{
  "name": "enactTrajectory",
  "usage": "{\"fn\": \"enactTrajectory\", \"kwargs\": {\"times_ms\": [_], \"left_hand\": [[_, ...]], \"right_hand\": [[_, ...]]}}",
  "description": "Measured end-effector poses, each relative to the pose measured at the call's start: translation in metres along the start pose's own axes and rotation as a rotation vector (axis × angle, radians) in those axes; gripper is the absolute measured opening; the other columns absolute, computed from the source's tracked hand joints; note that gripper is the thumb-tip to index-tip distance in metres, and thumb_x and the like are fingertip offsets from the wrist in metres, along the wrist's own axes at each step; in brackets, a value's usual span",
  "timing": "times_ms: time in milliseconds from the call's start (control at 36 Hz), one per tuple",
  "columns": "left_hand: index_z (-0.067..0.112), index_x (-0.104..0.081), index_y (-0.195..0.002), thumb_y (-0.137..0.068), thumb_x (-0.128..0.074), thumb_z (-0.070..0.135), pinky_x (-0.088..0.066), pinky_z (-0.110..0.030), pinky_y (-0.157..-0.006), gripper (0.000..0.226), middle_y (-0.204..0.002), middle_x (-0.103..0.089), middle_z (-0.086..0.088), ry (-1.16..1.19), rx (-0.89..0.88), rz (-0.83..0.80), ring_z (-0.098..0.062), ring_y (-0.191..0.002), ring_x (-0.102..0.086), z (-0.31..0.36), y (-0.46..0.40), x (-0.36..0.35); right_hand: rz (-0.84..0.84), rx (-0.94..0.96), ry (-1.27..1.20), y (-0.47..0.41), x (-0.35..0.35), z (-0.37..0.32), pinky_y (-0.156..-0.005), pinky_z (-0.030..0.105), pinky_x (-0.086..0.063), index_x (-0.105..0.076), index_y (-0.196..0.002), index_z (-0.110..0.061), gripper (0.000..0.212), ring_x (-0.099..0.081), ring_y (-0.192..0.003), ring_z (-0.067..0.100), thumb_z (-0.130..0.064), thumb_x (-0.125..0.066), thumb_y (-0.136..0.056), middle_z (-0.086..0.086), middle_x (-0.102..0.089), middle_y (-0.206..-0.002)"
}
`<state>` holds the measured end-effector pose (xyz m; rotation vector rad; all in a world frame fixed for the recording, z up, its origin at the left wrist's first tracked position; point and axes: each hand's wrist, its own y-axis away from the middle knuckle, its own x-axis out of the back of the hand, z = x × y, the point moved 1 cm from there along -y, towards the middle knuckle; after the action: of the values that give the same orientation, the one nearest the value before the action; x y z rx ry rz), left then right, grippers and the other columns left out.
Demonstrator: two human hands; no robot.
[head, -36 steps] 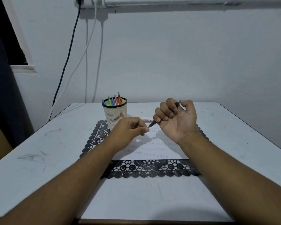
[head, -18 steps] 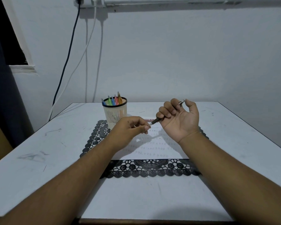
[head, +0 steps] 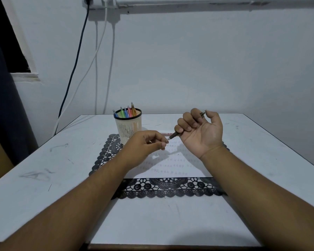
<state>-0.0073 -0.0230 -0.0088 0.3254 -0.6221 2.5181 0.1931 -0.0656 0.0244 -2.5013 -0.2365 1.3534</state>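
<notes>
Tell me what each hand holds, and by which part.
The right hand grips a dark pen round its barrel, palm up. The left hand pinches at the pen's tip; whether it holds a separate small piece cannot be told.

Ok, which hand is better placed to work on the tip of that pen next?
Left. The left hand pinches at the tip of the pen, while the right hand grips the barrel palm up, so it looks committed to steadying it.
</notes>
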Motion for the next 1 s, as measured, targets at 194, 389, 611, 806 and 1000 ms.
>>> {"fn": "enactTrajectory", "kwargs": {"times_ms": [194,389,611,806,1000], "left_hand": [[0.026,-0.079,-0.092,-0.092,-0.076,0.025,-0.055,-0.027,-0.083,0.004,-0.086,-0.077,-0.001,-0.035,-0.002,-0.013,-0.012,-0.083,-0.071,-0.0050,-0.0019,-0.0004],[0.022,-0.078,-0.089,-0.093,-0.075,0.026,-0.054,-0.041,-0.086,0.006,-0.084,-0.076,-0.002,-0.050,0.006,-0.024,-0.014,-0.081,-0.067,-0.0043,-0.0019,-0.0014],[0.019,-0.077,-0.089,-0.095,-0.075,0.020,-0.052,-0.028,-0.081,0.007,-0.081,-0.075,0.001,-0.081,0.021,-0.054,-0.010,-0.078,-0.065,0.0003,0.0005,-0.0021],[0.025,-0.077,-0.086,-0.094,-0.076,0.023,-0.052,-0.026,-0.079,0.008,-0.082,-0.075,0.002,-0.098,0.018,-0.058,-0.008,-0.079,-0.066,-0.0012,0.0000,-0.0027],[0.027,-0.076,-0.087,-0.092,-0.076,0.026,-0.053,-0.036,-0.082,0.005,-0.082,-0.076,0.003,-0.122,0.024,-0.061,-0.009,-0.079,-0.067,-0.0035,-0.0004,-0.0024]], "right_hand": [[-0.042,-0.018,0.063,0.0007,-0.0048,-0.0003,-0.059,0.032,-0.032,-0.032,-0.063,-0.019,0.029,-0.023,-0.059,0.018,-0.036,-0.042,-0.084,0.000,-0.024,-0.063],[-0.098,-0.042,0.113,0.0005,-0.0063,-0.0021,-0.061,0.033,-0.030,-0.032,-0.064,-0.019,0.029,-0.025,-0.059,0.018,-0.037,-0.042,-0.084,-0.001,-0.025,-0.062],[-0.143,-0.082,0.168,0.0004,-0.0074,-0.0035,-0.060,0.033,-0.029,-0.026,-0.066,-0.019,0.030,-0.022,-0.059,0.018,-0.037,-0.041,-0.085,0.000,-0.022,-0.063],[-0.140,-0.095,0.189,0.0009,-0.0094,-0.0050,-0.061,0.034,-0.028,-0.025,-0.066,-0.019,0.029,-0.020,-0.059,0.019,-0.036,-0.038,-0.086,0.000,-0.021,-0.063],[-0.140,-0.093,0.203,0.0012,-0.0105,-0.0064,-0.060,0.034,-0.028,-0.024,-0.067,-0.019,0.029,-0.019,-0.060,0.019,-0.036,-0.038,-0.086,0.000,-0.020,-0.063]]}}
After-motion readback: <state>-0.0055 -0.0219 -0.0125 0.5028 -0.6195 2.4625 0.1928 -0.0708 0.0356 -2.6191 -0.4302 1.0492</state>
